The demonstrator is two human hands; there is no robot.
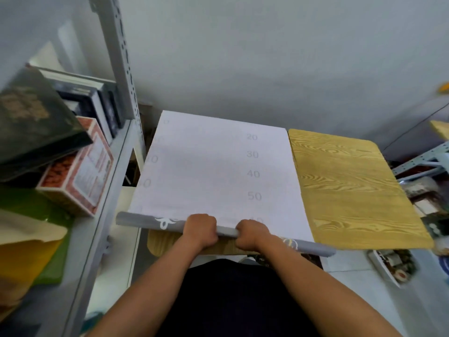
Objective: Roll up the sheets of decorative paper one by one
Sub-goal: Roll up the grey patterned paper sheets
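Your left hand [199, 230] and right hand [251, 234] grip the roll [145, 221]; roll it evenly up the sheet [206, 166], keeping ends aligned.

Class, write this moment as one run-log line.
step: rolling | left hand: grips roll | right hand: grips roll | paper sheet: mostly flat, near edge rolled | wooden table

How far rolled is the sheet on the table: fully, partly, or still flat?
Partly rolled. The left hand and right hand grip a grey roll at the near edge, while most of the sheet lies flat on the table.
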